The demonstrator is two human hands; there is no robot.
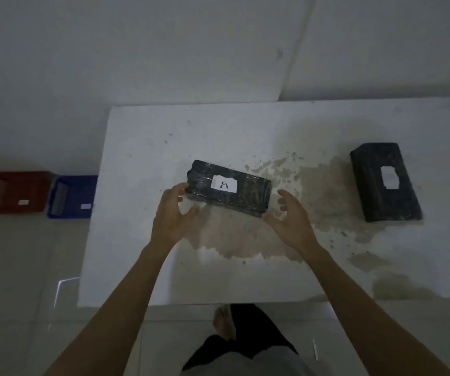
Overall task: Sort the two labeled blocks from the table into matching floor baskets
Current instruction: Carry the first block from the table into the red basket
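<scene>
A black wrapped block (242, 191) with a white label marked "A" lies in the middle of the white table (148, 147). My left hand (173, 213) is at its left end, fingers spread, fingertips touching or nearly touching the block. My right hand (291, 215) hovers open at its right near corner, thumb close to the block. A second black block (383, 183) with an unreadable white label lies at the table's right side. On the floor to the left stand a red basket (15, 192) and a blue basket (73, 196), each with a small label.
The table top carries a large brownish stain (259, 240) around and in front of the blocks. White walls rise behind the table. My foot (222, 320) and dark trousers show under the table's front edge on the tiled floor.
</scene>
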